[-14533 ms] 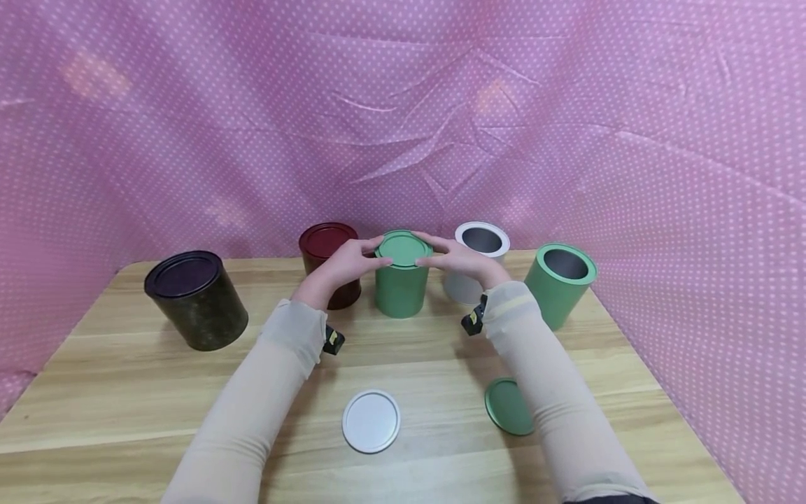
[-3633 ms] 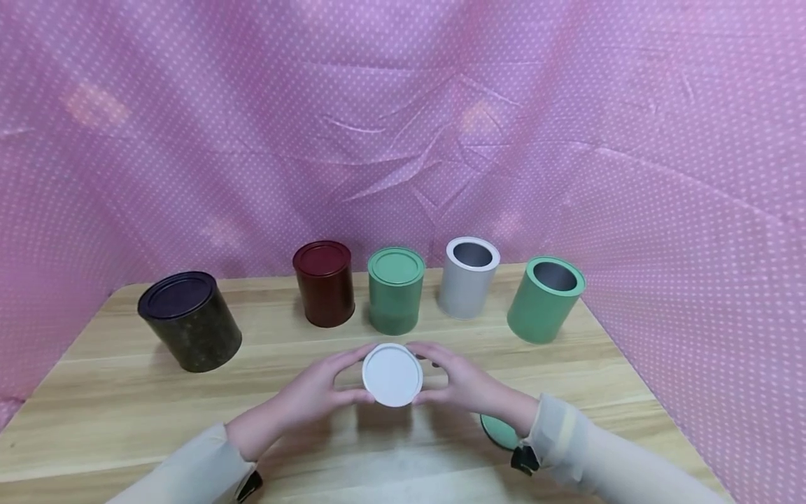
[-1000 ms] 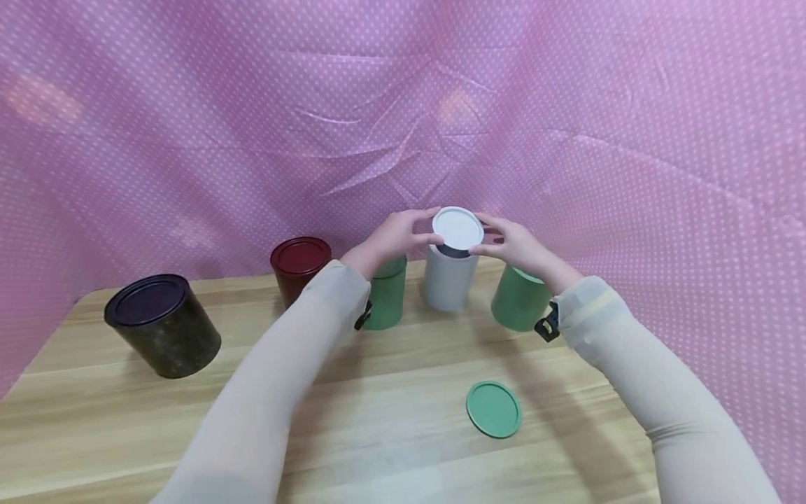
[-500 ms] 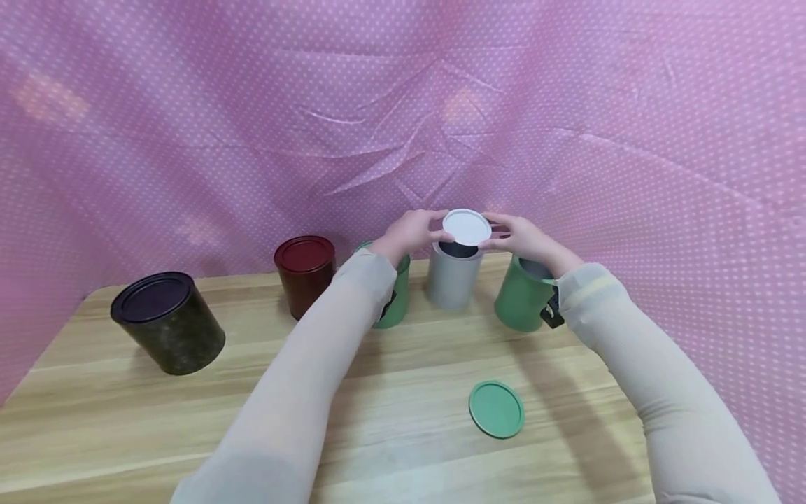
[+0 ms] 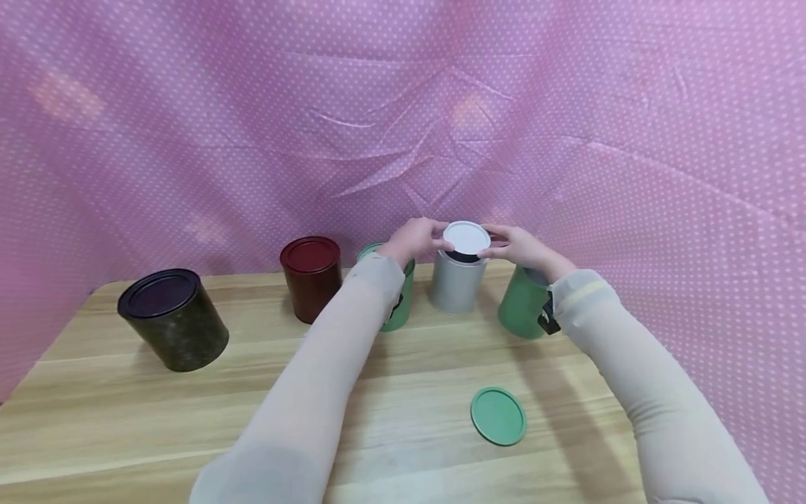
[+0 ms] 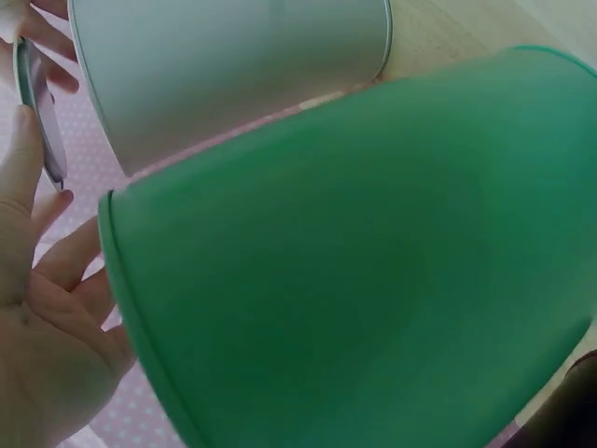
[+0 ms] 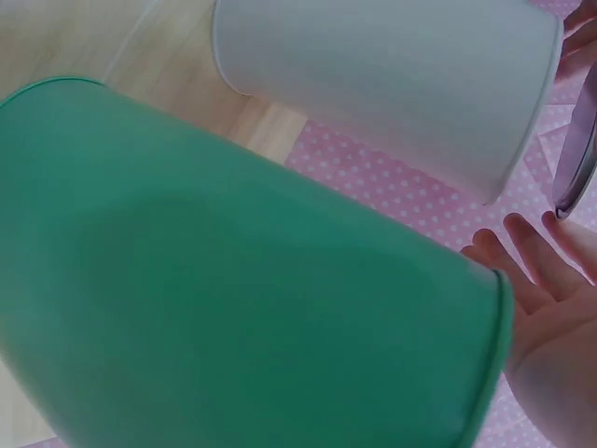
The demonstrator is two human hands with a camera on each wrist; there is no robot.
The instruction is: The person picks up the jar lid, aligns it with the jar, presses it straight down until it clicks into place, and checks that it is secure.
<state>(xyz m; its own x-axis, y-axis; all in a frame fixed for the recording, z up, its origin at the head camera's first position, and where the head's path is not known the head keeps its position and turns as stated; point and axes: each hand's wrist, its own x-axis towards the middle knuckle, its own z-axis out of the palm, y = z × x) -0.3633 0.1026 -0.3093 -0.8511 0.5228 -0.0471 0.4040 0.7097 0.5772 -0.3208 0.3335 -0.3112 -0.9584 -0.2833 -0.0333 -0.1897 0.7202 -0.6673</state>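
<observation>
Fingers and thumb of my left hand (image 5: 417, 238) pinch the left edge of a white lid (image 5: 467, 236). My right hand (image 5: 521, 248) pinches its opposite edge. The lid sits just above the white can (image 5: 455, 288), with a dark strip of the can's opening showing under its near edge. Both wrist views show the lid (image 6: 48, 131) apart from the can's rim. Under my left wrist stands a lidded green can (image 5: 401, 308), partly covered by the sleeve. Another green can (image 5: 519, 308) is below my right wrist, its top mostly hidden.
A green lid (image 5: 499, 416) lies on the wooden table (image 5: 415, 392) nearer to me. Left of the hands stand a lidded dark red can (image 5: 311, 290) and a wider lidded black can (image 5: 179, 325). A pink dotted cloth (image 5: 390, 126) hangs close behind the cans.
The white lid was carried from the near table up to the white can. Over the last second both hands shifted slightly right with it and lowered it toward the rim.
</observation>
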